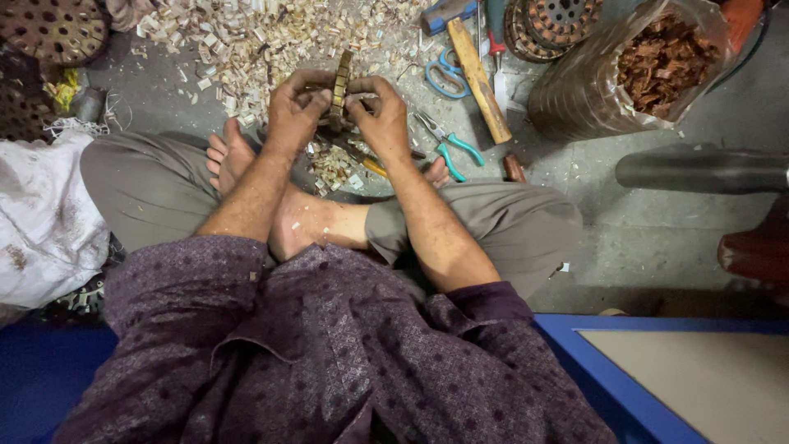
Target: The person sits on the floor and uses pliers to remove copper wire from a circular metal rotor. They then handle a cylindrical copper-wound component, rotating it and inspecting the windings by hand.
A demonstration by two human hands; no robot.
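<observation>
While both the left hand [294, 107] and right hand [380, 113] clasp a slotted metal ring [339, 89] upright, pale scraps [263, 37] heaped beyond suggest stripping well advanced.

A flat, ring-shaped metal stack [339, 89], brownish and ribbed with small slots along its rim, is held upright on edge, turned edge-on to the camera, above the floor at the far middle, pinched from left and right.

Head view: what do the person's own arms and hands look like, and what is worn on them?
Both forearms are bare; the left hand and right hand wear no gloves. Dark purple patterned shirt sleeves are pushed up to the elbows. No watch or rings visible.
</observation>
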